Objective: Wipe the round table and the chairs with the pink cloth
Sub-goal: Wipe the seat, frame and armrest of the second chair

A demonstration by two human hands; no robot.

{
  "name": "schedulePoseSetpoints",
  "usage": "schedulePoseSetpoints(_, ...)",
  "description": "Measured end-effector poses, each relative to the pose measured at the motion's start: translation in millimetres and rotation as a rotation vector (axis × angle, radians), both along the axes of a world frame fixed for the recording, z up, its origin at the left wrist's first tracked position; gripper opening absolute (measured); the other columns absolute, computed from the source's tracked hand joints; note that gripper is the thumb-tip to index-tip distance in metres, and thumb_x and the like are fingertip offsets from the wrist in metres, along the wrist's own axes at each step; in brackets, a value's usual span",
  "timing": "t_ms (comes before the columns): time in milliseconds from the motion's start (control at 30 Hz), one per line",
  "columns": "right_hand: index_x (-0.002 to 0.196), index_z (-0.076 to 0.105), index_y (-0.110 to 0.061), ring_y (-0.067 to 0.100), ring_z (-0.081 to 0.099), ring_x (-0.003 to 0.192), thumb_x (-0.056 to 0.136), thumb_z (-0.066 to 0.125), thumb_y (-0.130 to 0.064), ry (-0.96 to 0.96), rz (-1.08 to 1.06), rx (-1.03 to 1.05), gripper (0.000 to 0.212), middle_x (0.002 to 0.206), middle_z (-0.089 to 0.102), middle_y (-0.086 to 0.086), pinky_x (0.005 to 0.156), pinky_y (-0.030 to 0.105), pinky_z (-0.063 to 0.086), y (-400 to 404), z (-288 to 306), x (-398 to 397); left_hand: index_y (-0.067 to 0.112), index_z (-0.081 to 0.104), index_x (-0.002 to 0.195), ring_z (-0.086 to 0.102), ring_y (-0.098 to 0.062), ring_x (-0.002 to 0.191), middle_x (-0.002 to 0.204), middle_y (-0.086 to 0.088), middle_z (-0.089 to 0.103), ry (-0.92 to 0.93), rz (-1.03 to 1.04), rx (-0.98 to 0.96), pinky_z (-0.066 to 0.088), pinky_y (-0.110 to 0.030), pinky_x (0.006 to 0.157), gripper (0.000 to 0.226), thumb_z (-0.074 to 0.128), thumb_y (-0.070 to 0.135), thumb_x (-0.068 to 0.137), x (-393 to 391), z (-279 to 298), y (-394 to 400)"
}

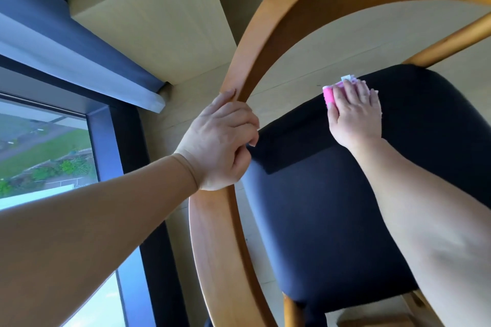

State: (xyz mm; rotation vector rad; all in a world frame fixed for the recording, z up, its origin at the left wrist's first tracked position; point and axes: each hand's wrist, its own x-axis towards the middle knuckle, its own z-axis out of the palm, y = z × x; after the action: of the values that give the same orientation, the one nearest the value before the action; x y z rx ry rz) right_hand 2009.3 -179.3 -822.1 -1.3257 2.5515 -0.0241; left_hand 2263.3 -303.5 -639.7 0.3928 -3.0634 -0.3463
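Pink cloth [329,95], folded, pressed flat on the far edge of the chair's dark seat [332,220], mostly hidden under a hand. Curved wooden chair frame [212,233] arching round the seat's left side.

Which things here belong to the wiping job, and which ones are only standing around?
Belong to the job:
- pink cloth, pressed flat under the right hand
- chair seat, being wiped
- chair frame, gripped by the left hand

Only around:
- window
- blind
- wooden cabinet
- floor
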Motion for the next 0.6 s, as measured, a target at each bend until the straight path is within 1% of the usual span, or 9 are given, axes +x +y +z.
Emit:
schedulePoseSetpoints(100,0.146,0.035,-0.014,0.037,0.018,0.146,0.099,0.015,-0.038,0.018,-0.019,0.050,0.057,0.157,0.029,0.012,0.116,0.056,0.018,1,3,24,0.017,0.065,0.071,0.059,-0.023,0.102,0.089,0.003,0.068,-0.017,-0.011,-0.015,0.020,-0.040,0.118,0.015,0.051,0.011,0.071,-2,0,-1)
schedulePoseSetpoints(200,0.150,0.030,-0.013,0.035,0.012,0.148,0.100,0.019,-0.037,0.006,0.031,0.063,0.056,0.159,0.025,0.011,0.116,0.055,0.013,4,3,68,0.017,0.064,0.068,0.060,-0.025,0.096,0.081,0.005,0.067,-0.020,-0.027,-0.041,0.017,-0.038,0.119,0.015,0.051,0.010,0.071,-2,-1,-1)
schedulePoseSetpoints(300,0.151,0.028,-0.012,0.036,0.012,0.148,0.100,0.021,-0.039,-0.039,0.132,0.026,0.058,0.159,0.025,0.012,0.116,0.056,0.010,7,3,122,0.017,0.064,0.066,0.059,-0.025,0.093,0.077,0.005,0.066,-0.024,-0.046,-0.067,0.016,-0.038,0.119,0.019,0.048,0.012,0.074,-2,-2,-2)
schedulePoseSetpoints(433,0.148,0.032,-0.010,0.038,0.017,0.146,0.099,0.028,-0.035,-0.102,0.358,-0.072,0.055,0.155,0.031,0.014,0.117,0.056,0.015,31,2,192,0.017,0.065,0.066,0.060,-0.024,0.090,0.075,0.003,0.066,-0.017,-0.076,-0.093,0.016,-0.038,0.118,0.029,0.040,0.017,0.081,-2,-2,1)
schedulePoseSetpoints(500,0.147,0.033,-0.010,0.036,0.017,0.147,0.099,0.029,-0.034,-0.113,0.461,-0.072,0.055,0.156,0.030,0.013,0.117,0.055,0.015,45,0,210,0.017,0.066,0.068,0.059,-0.024,0.090,0.076,0.002,0.066,-0.022,-0.093,-0.107,0.014,-0.037,0.118,0.033,0.037,0.019,0.083,-1,-2,2)
schedulePoseSetpoints(600,0.148,0.034,-0.012,0.035,0.014,0.148,0.099,0.029,-0.036,-0.087,0.499,-0.061,0.055,0.158,0.028,0.012,0.118,0.055,0.014,51,-2,211,0.018,0.066,0.067,0.060,-0.023,0.088,0.074,0.003,0.066,-0.037,-0.136,-0.125,0.013,-0.037,0.118,0.034,0.036,0.019,0.083,-3,0,0)
